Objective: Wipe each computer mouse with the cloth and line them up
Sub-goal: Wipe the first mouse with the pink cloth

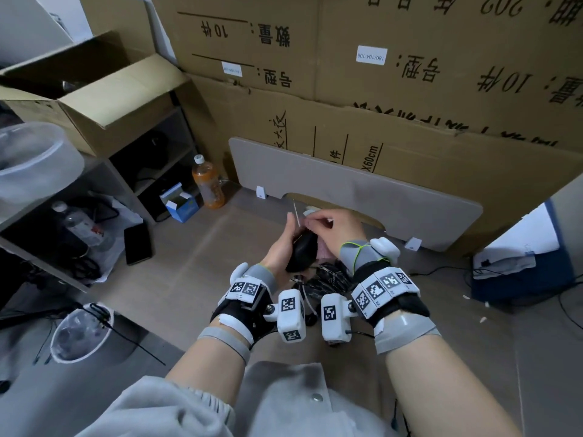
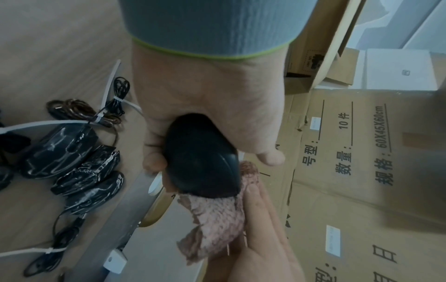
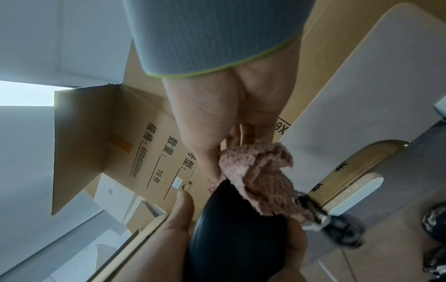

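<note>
Above the floor, between the two raised hands, a black mouse (image 1: 302,251) was held clear of every surface. The left hand (image 1: 279,252) wrapped its fingers (image 2: 154,161) and thumb (image 2: 271,157) around the sides of the mouse, with the curved back of the shell turned toward the left wrist view. The right hand (image 1: 339,230) pinched a pink cloth (image 2: 216,227) between curled fingers, and the bunched cloth (image 3: 259,183) lay against the far end of the mouse (image 3: 237,234), touching it. A thin pale strand (image 1: 296,214) stood up beside the right hand's fingertips; what it belonged to could not be told.

On the floor just below the hands lay a cluster of wrapped mice (image 2: 72,164) in glossy dark film, set side by side, each with a coiled cable (image 2: 83,110) bundled by white ties (image 2: 125,102). Only the edge of this cluster (image 1: 331,275) showed in the head view, behind the wrists.

A grey panel (image 1: 347,181) with a rounded cut-out leaned against stacked cardboard cartons (image 1: 410,89) printed with black characters. To the left stood an orange drink bottle (image 1: 207,181), a small blue-and-white box (image 1: 179,201) and a dark phone (image 1: 137,242) lying flat near a shelf unit (image 1: 151,146). An open carton (image 1: 104,93) rested on top of that unit.
</note>
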